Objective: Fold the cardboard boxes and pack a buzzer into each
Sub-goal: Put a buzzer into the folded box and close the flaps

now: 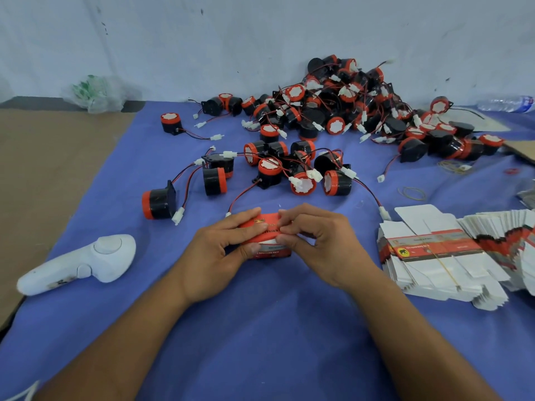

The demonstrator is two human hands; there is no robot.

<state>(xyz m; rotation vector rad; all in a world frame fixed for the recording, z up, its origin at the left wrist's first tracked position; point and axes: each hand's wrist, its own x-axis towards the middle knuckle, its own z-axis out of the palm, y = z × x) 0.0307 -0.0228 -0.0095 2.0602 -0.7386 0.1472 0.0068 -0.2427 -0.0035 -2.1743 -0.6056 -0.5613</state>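
The left hand (223, 250) grips the near-left end of a small red box (267, 220), thumb underneath and fingers curled over the top. The right hand (321, 241) pinches the box's right end with curled fingertips, seemingly working a flap. The box sits between the two hands just above the blue cloth (260, 328), in the middle of the view. Whether a buzzer is already inside cannot be told, since the hands cover the ends. This looks like an early point in the job: no finished box is in sight. A large heap of buzzers (347, 111) lies loose against the wall, with a smaller scatter closer in. To the right lies a thick stack (434, 256) of flat blanks, one bundle strapped with a yellow rubber band, more fanned out beside it. So nearly all the folding and packing appears to be left. The buzzers are short black plastic drums with red caps and white faces, each trailing thin red and black wires to a white plug, so they are likely to tangle. The blanks are thin printed card, white inside, red and black outside, with cut tabs. The cloth is soft and slightly wrinkled. A smooth white controller (81, 261) rests at the left, well apart from the hands.
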